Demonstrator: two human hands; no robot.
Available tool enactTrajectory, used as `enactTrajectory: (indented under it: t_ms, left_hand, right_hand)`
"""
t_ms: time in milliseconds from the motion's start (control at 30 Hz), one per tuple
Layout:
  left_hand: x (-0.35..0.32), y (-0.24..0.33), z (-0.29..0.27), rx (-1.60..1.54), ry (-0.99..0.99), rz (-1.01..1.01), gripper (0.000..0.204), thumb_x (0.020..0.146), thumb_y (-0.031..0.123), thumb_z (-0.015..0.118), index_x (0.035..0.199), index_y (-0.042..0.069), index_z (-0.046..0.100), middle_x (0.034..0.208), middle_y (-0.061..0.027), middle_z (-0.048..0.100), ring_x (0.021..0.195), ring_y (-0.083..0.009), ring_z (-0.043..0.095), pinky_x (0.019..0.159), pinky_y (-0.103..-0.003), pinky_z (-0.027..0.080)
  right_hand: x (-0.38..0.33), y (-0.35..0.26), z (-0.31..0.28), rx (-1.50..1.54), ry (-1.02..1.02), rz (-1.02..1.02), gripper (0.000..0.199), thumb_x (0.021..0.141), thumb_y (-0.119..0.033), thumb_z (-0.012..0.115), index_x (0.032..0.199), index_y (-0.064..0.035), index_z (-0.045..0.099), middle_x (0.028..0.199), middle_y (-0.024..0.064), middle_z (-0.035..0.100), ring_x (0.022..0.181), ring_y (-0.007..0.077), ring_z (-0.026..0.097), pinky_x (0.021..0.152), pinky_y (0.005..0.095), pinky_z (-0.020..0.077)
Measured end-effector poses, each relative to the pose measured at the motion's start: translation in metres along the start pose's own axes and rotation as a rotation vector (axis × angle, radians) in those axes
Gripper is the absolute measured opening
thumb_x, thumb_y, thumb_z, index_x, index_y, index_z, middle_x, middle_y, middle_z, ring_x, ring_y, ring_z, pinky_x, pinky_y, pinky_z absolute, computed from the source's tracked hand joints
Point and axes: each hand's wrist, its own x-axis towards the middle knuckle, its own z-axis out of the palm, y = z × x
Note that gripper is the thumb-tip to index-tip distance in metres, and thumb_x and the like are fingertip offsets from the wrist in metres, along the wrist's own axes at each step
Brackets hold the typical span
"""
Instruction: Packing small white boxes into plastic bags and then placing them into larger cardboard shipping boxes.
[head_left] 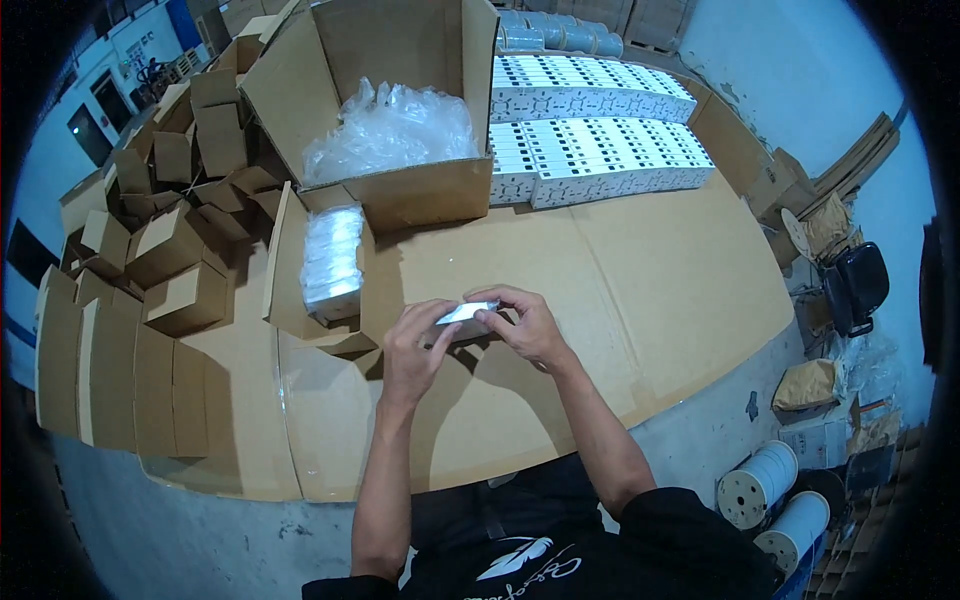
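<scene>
Above the cardboard-covered table, my left hand (408,345) and my right hand (527,328) grip a small white box (466,314) from its two sides. Its top catches the light, and fingers hide much of it; whether it has a plastic wrap I cannot tell. Just left of my left hand stands an open small carton (378,300), holding a row of shiny plastic-wrapped packs (332,258). Behind that, a large open carton (425,195) is heaped with clear plastic bags (395,130).
Stacked rows of white printed boxes (615,155) fill the table's far right. Many brown cartons (180,300) crowd the left side. The table's curved edge (700,377) runs along the right. Beyond it are cable spools (765,480) and a black chair (857,288).
</scene>
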Motion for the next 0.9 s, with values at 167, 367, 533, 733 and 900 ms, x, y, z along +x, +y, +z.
enactTrajectory:
  t_ms: [167, 367, 533, 733, 900]
  left_hand:
    - [0.001, -0.015, -0.003, -0.242, -0.089, -0.245, 0.033, 0.084, 0.002, 0.080, 0.117, -0.001, 0.071, 0.113, -0.0097, 0.074, 0.100, -0.0178, 0.070, 0.088, -0.031, 0.055]
    - [-0.007, -0.026, 0.000, -0.495, -0.128, -0.495, 0.038, 0.088, 0.005, 0.079, 0.123, 0.000, 0.066, 0.105, -0.0063, 0.070, 0.100, -0.0159, 0.066, 0.091, -0.031, 0.054]
    - [-0.041, -0.009, 0.016, -0.133, 0.016, -0.371, 0.059, 0.090, 0.009, 0.075, 0.141, -0.004, 0.047, 0.128, -0.0201, 0.061, 0.117, -0.0319, 0.061, 0.100, -0.038, 0.049]
    - [-0.091, 0.019, -0.005, 0.560, -0.351, -0.205, 0.072, 0.095, 0.039, 0.064, 0.150, -0.002, 0.041, 0.159, -0.0192, 0.038, 0.150, -0.0399, 0.029, 0.122, -0.057, 0.023]
    - [-0.104, 0.026, -0.016, 0.570, -0.371, -0.227, 0.072, 0.096, 0.041, 0.061, 0.150, -0.002, 0.041, 0.160, -0.0188, 0.037, 0.150, -0.0392, 0.029, 0.122, -0.056, 0.023]
  right_hand:
    - [0.006, -0.020, -0.004, -0.314, -0.026, -0.233, 0.031, 0.087, -0.003, 0.071, 0.118, -0.0037, 0.074, 0.109, 0.0112, 0.075, 0.106, 0.0268, 0.067, 0.095, 0.0386, 0.0541]
    - [0.017, -0.046, -0.005, -0.608, -0.248, -0.224, 0.030, 0.087, -0.011, 0.074, 0.116, -0.0033, 0.074, 0.105, 0.0116, 0.074, 0.100, 0.0315, 0.064, 0.090, 0.0438, 0.0537]
    - [0.033, -0.054, -0.007, -0.929, -0.355, -0.216, 0.024, 0.088, -0.010, 0.072, 0.110, -0.0031, 0.069, 0.096, 0.0171, 0.070, 0.094, 0.0347, 0.062, 0.086, 0.0452, 0.0523]
    - [0.057, -0.058, 0.001, -0.777, -0.178, -0.276, 0.023, 0.088, -0.004, 0.070, 0.111, -0.0013, 0.066, 0.092, 0.0189, 0.068, 0.090, 0.0373, 0.062, 0.081, 0.0475, 0.0515]
    - [0.074, -0.060, 0.044, -0.468, -0.013, -0.409, 0.026, 0.091, -0.004, 0.070, 0.116, 0.0010, 0.064, 0.096, 0.0174, 0.071, 0.086, 0.0317, 0.068, 0.075, 0.0402, 0.0552]
